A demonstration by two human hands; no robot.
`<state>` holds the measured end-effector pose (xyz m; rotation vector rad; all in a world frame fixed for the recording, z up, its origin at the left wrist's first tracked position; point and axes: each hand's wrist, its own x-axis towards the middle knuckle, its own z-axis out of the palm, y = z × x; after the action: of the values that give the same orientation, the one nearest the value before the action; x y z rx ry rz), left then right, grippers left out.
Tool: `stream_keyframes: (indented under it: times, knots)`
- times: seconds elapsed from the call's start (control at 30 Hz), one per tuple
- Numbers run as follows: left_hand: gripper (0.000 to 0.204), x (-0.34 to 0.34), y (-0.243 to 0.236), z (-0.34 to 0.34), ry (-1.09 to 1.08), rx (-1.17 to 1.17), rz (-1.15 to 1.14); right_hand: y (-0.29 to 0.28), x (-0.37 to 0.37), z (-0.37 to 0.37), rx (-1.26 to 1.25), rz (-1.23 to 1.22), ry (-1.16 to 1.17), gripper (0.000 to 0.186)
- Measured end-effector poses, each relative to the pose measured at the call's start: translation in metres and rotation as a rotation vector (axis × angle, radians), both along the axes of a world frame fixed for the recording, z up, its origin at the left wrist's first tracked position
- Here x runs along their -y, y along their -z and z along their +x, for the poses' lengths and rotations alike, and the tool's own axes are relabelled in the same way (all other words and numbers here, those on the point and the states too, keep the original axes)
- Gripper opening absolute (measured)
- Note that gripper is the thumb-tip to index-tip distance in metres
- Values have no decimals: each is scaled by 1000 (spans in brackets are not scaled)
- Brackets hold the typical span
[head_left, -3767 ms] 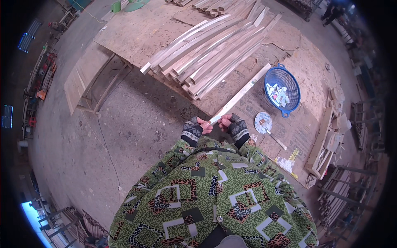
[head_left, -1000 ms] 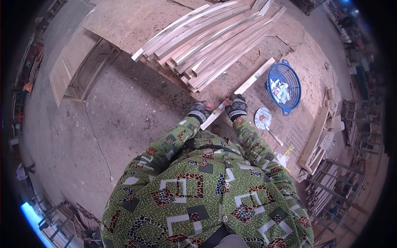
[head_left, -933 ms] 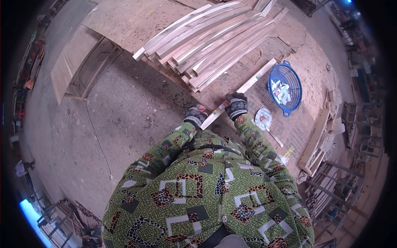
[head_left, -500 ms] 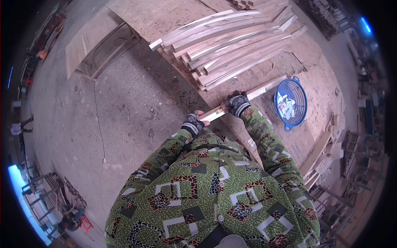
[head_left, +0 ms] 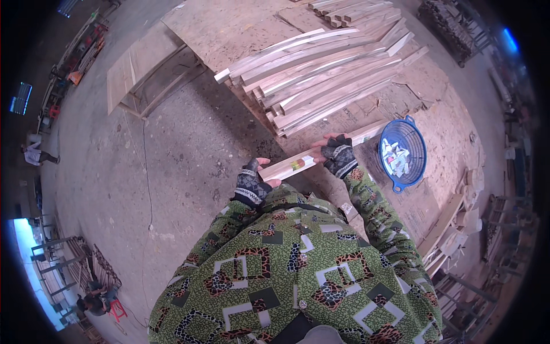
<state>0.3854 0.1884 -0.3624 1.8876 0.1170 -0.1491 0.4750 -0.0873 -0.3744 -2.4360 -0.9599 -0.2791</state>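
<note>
View from above. The left hand (head_left: 252, 184), in a dark fingerless knitted glove, grips the near end of a long pale wooden slat (head_left: 321, 153); the right hand (head_left: 338, 155), gloved alike, closes around the slat farther along. The slat runs diagonally above the edge of the sawdust-strewn board worktop (head_left: 229, 28), just beside a stack of similar pale wooden slats (head_left: 321, 80). A round blue plastic basket (head_left: 404, 153) rests on the worktop near the right hand.

Pale wooden slat (head_left: 298, 164), dark grey patterned gloves on each hand (head_left: 252, 184), green geometric-print shirt (head_left: 298, 269), blue basket (head_left: 403, 153).
</note>
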Motion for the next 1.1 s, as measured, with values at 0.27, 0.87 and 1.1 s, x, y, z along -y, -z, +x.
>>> stream_keyframes:
  times: [0.27, 0.87, 1.1]
  knots:
    - [64, -1, -21, 0, -9, 141, -101, 0, -39, -20, 161, 209, 13, 20]
    - [21, -26, -67, -10, 256, 1167, 590, 67, 1, -68, -1444, 1980, 500, 26]
    - [21, -38, -51, -16, 221, 1310, 579, 12, -33, -41, -1383, 2079, 632, 22]
